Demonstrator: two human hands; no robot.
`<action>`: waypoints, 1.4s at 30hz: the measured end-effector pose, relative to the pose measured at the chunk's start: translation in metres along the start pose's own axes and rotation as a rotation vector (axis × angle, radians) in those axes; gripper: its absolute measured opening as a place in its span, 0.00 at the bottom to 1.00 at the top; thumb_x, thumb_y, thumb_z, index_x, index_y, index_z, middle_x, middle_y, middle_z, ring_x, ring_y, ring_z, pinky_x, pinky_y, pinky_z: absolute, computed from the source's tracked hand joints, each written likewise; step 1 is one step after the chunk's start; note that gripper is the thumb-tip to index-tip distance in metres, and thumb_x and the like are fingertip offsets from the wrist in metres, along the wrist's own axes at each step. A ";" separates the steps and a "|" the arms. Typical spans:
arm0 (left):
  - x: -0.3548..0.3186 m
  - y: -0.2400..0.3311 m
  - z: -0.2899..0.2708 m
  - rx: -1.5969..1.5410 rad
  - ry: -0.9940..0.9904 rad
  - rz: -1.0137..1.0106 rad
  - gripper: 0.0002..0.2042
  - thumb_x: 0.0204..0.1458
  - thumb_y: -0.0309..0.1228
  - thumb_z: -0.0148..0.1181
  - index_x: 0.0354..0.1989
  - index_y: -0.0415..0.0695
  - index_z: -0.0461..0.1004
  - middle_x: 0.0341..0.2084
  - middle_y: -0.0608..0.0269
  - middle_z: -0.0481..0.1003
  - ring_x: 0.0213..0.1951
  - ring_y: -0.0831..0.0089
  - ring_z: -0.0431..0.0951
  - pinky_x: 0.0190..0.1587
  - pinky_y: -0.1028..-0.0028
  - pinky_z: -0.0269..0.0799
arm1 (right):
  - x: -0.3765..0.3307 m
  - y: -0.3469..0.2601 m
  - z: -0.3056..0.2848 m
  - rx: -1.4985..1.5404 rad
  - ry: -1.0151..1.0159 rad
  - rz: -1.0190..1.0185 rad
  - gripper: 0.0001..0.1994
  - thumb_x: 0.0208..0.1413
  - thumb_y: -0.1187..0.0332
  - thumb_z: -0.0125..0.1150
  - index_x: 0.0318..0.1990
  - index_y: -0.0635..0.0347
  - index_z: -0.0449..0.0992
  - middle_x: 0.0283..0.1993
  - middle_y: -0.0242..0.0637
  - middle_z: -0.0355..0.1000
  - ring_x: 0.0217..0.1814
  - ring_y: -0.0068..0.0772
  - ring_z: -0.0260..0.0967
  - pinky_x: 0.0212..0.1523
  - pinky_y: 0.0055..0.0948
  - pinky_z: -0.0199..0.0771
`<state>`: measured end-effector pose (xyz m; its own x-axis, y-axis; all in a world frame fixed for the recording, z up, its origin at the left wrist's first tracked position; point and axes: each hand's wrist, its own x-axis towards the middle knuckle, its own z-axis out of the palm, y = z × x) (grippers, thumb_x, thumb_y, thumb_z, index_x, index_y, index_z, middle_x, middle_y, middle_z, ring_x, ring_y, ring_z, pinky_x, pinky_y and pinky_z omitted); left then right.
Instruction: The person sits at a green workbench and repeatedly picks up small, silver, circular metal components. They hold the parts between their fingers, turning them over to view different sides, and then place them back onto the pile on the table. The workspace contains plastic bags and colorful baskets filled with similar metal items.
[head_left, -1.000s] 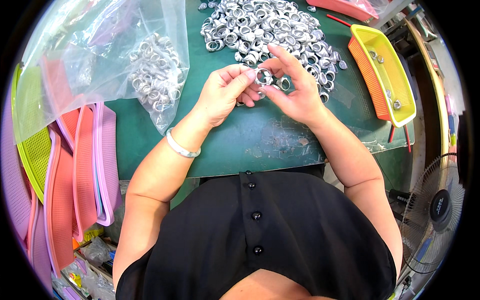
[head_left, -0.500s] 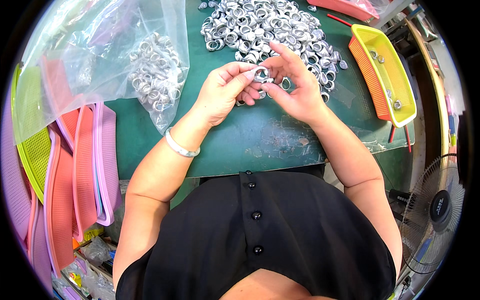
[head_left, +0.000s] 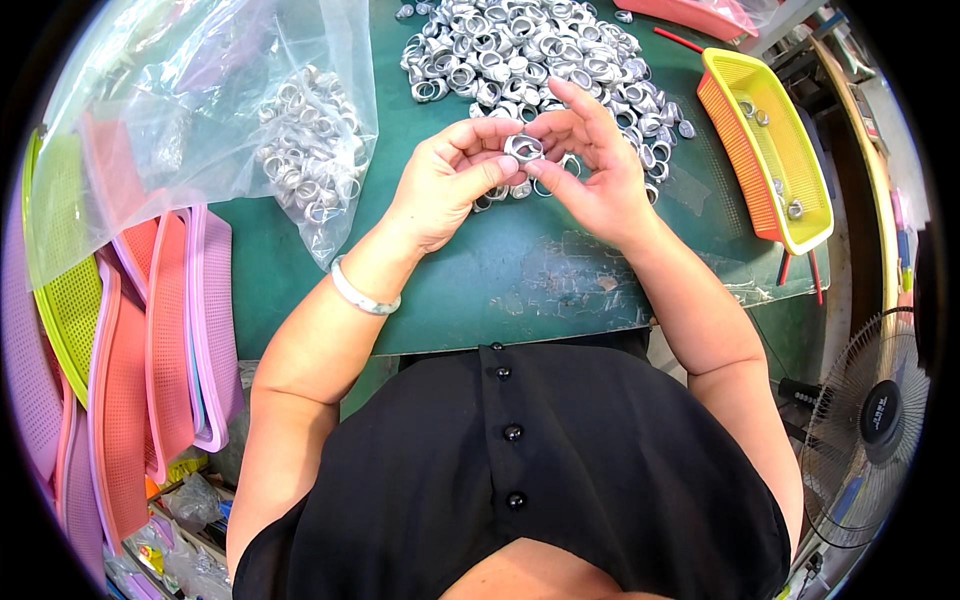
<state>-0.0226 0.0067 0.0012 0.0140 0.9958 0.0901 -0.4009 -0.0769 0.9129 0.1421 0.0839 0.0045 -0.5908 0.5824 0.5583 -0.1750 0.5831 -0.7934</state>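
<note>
A silver ring (head_left: 523, 149) is held up between my two hands, above the table's near middle. My left hand (head_left: 452, 180) pinches its left side between thumb and fingers. On the other side my right hand (head_left: 595, 170) closes thumb and fingertips on the same ring, its index finger raised. Right behind my hands lies a big heap of loose silver rings (head_left: 530, 50). A few stray rings rest on the table below my fingers, partly hidden by them. On my left wrist is a pale bangle (head_left: 362, 288).
A clear plastic bag (head_left: 310, 150) with many rings lies at left on the green table (head_left: 450, 300). Purple, pink and lime baskets (head_left: 170, 340) stack beside it. At right stand a yellow basket (head_left: 790, 160) holding several rings and a fan (head_left: 870, 420).
The ring has turned between my fingers, now showing a different side. My left thumb has shifted slightly lower and my fingers have adjusted around it. The heap and baskets look unchanged.
</note>
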 end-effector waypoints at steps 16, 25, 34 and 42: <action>0.005 0.002 -0.013 -0.482 -0.049 -0.182 0.13 0.57 0.26 0.44 0.49 0.34 0.65 0.41 0.52 0.72 0.44 0.64 0.74 0.48 0.67 0.71 | 0.001 -0.004 0.000 -0.092 0.061 -0.042 0.28 0.45 0.81 0.56 0.57 0.58 0.59 0.39 0.37 0.71 0.36 0.28 0.69 0.35 0.24 0.69; 0.005 0.006 -0.020 -0.418 0.188 -0.194 0.14 0.55 0.35 0.47 0.39 0.35 0.70 0.33 0.56 0.72 0.33 0.69 0.73 0.34 0.76 0.71 | 0.003 -0.011 -0.006 -0.503 -0.368 0.021 0.25 0.38 0.78 0.60 0.49 0.57 0.66 0.32 0.31 0.71 0.40 0.37 0.62 0.43 0.33 0.64; 0.001 0.009 -0.005 0.014 0.184 -0.202 0.07 0.51 0.27 0.54 0.36 0.39 0.71 0.23 0.69 0.70 0.21 0.86 0.65 0.19 0.87 0.57 | 0.000 -0.007 -0.009 -0.180 -0.270 0.225 0.26 0.42 0.82 0.59 0.52 0.59 0.64 0.32 0.30 0.69 0.37 0.20 0.65 0.43 0.23 0.64; -0.005 0.013 0.008 0.145 0.085 -0.217 0.08 0.48 0.27 0.60 0.35 0.39 0.71 0.22 0.71 0.70 0.20 0.87 0.65 0.20 0.87 0.58 | 0.002 -0.006 -0.006 0.319 -0.047 0.296 0.27 0.48 0.84 0.54 0.57 0.63 0.58 0.36 0.33 0.69 0.39 0.20 0.67 0.41 0.17 0.67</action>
<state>-0.0209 -0.0002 0.0159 0.0062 0.9898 -0.1420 -0.2617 0.1386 0.9551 0.1472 0.0850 0.0119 -0.6860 0.6675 0.2896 -0.2224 0.1867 -0.9569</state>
